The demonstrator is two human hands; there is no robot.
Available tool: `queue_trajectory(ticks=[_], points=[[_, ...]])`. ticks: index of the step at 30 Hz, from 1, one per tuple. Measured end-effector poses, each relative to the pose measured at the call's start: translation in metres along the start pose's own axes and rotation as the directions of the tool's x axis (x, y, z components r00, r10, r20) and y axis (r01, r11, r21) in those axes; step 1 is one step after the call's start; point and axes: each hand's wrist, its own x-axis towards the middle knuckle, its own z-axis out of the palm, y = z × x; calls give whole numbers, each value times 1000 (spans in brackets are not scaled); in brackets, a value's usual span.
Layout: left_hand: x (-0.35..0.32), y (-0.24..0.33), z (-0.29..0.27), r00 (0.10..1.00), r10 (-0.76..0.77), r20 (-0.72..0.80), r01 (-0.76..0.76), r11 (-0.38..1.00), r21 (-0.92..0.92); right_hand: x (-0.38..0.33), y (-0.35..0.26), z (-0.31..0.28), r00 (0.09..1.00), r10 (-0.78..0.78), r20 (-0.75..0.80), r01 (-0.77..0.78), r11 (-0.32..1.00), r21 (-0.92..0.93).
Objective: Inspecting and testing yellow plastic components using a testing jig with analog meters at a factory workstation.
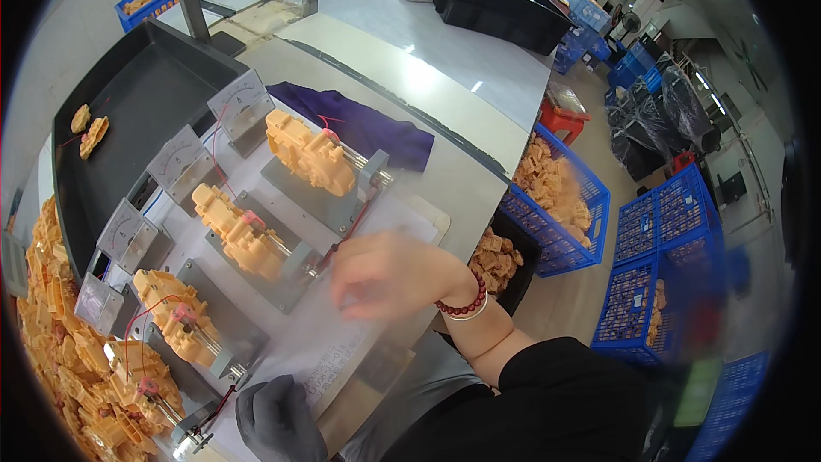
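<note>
My left hand (280, 419), in a grey glove, is curled closed at the near edge of the board, beside the nearest test fixtures; whatever its fingers hold is hidden. My right hand (385, 274), bare and smeared by motion, hovers right of the middle fixture, so its fingers are unclear. Tan plastic gear housings sit clamped in a row of fixtures: a far one (310, 154), a middle one (239, 231), a nearer one (175, 316) and the nearest (144, 376). Thin red wires run to analog meters (180, 162) behind them. A paper sheet (342, 359) lies between my hands.
A black tray (141, 77) with two loose tan parts stands at the left, above a heap of tan housings (73, 359). Purple cloth (368, 124) lies beyond the fixtures. Blue crates (556, 265) of parts stand on the floor at right; a black bin (496, 4) sits farther back.
</note>
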Motion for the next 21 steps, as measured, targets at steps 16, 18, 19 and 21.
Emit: queue_trajectory(ticks=[16, 18, 19, 21], points=[[0, -3, 4, 1000, -17, -26, 17, 1000, 1, 0, 1, 1, 1000, -13, -9, 13, 1000, -26], [-1, -3, 6, 998, -44, -53, 43, 999, -11, 0, 2, 1, 1000, -16, -6, 16, 1000, -21], [-1, 0, 7, 992, -100, -81, 100, 995, -13, 0, 2, 1, 1000, -20, -4, 20, 1000, -16], [0, 2, 9, 982, -155, -110, 154, 988, -16, 0, 0, 0, 1000, -12, 5, 12, 1000, -4]])
